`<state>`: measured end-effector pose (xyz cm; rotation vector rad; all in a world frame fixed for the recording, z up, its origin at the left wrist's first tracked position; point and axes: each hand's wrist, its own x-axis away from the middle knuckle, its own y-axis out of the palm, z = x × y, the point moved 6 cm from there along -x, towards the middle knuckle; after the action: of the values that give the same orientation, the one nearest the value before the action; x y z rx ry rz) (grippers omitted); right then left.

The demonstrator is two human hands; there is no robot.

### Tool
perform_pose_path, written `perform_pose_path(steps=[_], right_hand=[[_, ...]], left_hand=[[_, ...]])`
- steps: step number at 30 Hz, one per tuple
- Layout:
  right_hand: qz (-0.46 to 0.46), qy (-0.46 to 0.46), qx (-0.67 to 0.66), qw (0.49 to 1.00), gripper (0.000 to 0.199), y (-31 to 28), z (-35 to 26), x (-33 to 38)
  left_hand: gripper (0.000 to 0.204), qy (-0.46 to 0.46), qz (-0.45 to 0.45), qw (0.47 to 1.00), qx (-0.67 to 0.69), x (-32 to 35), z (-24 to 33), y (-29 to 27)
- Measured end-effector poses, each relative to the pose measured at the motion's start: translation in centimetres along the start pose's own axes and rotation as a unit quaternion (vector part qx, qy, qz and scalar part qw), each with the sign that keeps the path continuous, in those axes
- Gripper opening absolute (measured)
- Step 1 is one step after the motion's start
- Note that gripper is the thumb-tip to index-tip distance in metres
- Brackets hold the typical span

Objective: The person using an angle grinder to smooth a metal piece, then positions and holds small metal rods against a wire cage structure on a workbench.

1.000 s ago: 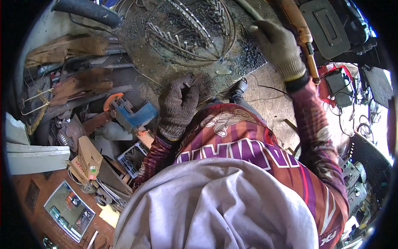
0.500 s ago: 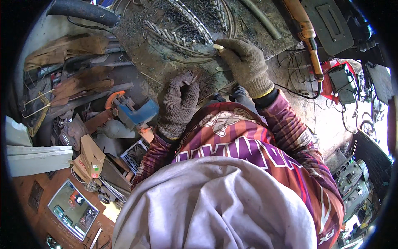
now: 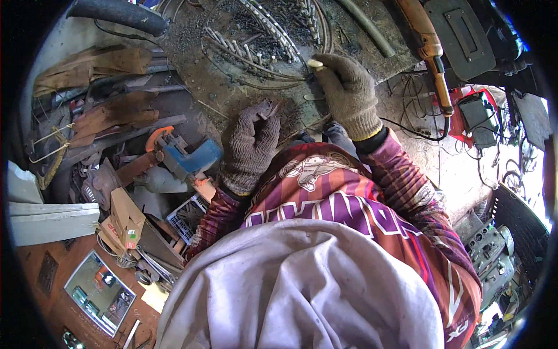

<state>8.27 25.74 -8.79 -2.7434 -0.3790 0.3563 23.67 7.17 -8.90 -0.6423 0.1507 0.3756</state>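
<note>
While the gloved left hand (image 3: 251, 152), left of the frame's centre, had its grip closed on a small flat metal piece (image 3: 271, 110), the right hand (image 3: 350, 96), upper centre, seemed to pinch a pale stub (image 3: 315, 63). The metal looked stiff, light, best held edgewise; the stub perhaps brittle.

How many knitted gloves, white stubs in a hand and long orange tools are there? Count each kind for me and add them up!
Knitted gloves: 2, one on the left hand and one on the right hand
White stub in the right hand: 1
Long orange tool: 1
Total: 4
</note>
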Motion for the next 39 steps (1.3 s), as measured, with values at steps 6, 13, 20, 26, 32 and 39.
perform_pose_path(steps=[6, 13, 20, 26, 32, 39], right_hand=[[-0.047, -0.003, -0.010, 0.999, 0.025, 0.8, -0.8, 0.0], [0.066, 0.006, 0.041, 0.997, 0.021, -0.1, 0.3, -0.3], [-0.027, -0.001, -0.019, 0.999, 0.022, 0.4, 0.1, -0.1], [0.038, -0.033, 0.055, 0.997, 0.021, 0.1, 0.0, -0.3], [0.088, 0.079, -0.116, 0.986, 0.018, -2.3, 1.4, -0.4], [0.079, 0.003, -0.119, 0.990, 0.020, -7.4, 3.9, -2.1]], left_hand=[[0.029, -0.004, -0.003, 1.000, -0.009, 0.1, -0.6, 0.3], [0.031, -0.052, -0.020, 0.998, 0.019, 0.2, -0.6, 0.4], [0.031, -0.056, -0.022, 0.998, 0.031, 0.0, -0.3, 0.7], [0.031, -0.042, -0.012, 0.999, 0.021, 0.0, -0.3, 0.6], [0.032, -0.005, -0.015, 1.000, -0.002, 0.1, -0.2, 0.7], [0.027, -0.065, -0.018, 0.997, 0.034, 0.9, -2.9, 1.7]])
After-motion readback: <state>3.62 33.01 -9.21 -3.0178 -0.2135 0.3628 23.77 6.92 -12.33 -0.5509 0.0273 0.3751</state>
